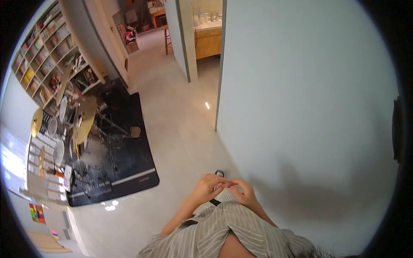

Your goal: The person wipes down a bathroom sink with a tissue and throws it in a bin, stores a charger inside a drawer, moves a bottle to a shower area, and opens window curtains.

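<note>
Both hands together at the waist, fingertips meeting on a tiny pinkish spot

Clock taken from the hands, 12 = up the frame. Left hand [210, 188] and right hand [244, 193] held in front of the striped grey-beige cloth shirt [193, 241], which fills 6 o'clock. Fingers curled, thumbs and forefingers brought tip to tip. Small reddish-pink spot [230, 184] right where the tips meet: 3 o'clock of left hand, about 11 o'clock of right hand. Could be a small object or just fingertip; too small to tell. So can't say whether either hand grips anything or the fingers merely touch. Neither hand is spread open.

Step in hand, as judged from the pose: fine two-handed fingertip handling, close to the body. Any move on something that small would call for a light, precise pinch from both sides.

Nearby: dark, rounded thing [219, 173] just past the left hand at 12 o'clock, mostly hidden, identity unclear. Farther off: drum kit with brass-coloured cymbals [86, 118] on a black rectangular mat [144, 161], 10 o'clock; tall wooden bookshelf [64, 32] beyond it; plain pale-blue wall [309, 86], 1 to 2 o'clock. Hands well apart from all of those.
</note>
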Tool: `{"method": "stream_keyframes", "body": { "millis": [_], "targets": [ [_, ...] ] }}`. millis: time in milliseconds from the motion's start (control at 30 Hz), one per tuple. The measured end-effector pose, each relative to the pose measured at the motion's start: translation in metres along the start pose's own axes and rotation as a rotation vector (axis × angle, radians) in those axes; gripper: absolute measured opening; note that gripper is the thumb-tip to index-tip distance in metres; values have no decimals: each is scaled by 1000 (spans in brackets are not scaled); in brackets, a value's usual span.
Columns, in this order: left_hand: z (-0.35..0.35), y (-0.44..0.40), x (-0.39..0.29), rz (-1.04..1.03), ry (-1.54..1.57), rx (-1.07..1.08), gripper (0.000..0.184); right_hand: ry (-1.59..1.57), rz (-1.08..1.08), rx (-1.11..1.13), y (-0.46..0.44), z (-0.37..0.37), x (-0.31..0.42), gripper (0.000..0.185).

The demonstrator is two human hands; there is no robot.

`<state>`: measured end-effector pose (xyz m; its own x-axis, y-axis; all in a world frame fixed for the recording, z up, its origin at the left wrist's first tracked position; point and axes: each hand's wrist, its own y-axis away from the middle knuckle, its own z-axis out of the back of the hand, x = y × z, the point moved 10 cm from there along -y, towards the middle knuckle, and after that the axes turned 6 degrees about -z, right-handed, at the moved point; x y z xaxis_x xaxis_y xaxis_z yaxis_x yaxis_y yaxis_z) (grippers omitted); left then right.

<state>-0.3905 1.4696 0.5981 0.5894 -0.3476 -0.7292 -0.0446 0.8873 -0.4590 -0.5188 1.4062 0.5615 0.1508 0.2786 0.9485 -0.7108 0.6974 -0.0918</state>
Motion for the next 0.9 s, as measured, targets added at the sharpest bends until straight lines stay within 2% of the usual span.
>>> {"method": "stream_keyframes", "body": {
  "millis": [133,267,333,367,433,500,567,633,700,767,867,900],
  "targets": [
    [39,-144,128,-78,-10,8,16,-35,-114,-113,-193,44,-52,18],
    [99,-280,265,-12,-88,-37,18,-88,-53,-65,-426,70,-64,16],
    [139,-345,329,35,-84,-68,18,96,159,12,-541,69,-39,14],
    [159,-376,362,55,-109,-93,17,90,144,10,-603,71,-38,14],
    [190,-412,411,85,-116,-111,17,113,367,24,-691,58,-8,13],
    [233,-458,494,241,-36,-207,16,120,426,70,-793,43,-8,13],
    [266,-507,573,241,-34,-227,15,125,494,107,-892,29,-14,14],
    [303,-554,669,410,67,-300,15,133,528,109,-986,16,-27,14],
    [334,-582,731,427,79,-271,15,128,505,81,-1040,-7,-53,14],
    [366,-635,784,389,20,-173,16,75,318,76,-1096,-21,-92,13],
    [402,-735,873,331,21,-24,15,83,179,-5,-1177,-16,-125,17],
    [411,-750,879,331,42,-14,15,64,112,-32,-1177,-12,-123,20]
  ]
}}
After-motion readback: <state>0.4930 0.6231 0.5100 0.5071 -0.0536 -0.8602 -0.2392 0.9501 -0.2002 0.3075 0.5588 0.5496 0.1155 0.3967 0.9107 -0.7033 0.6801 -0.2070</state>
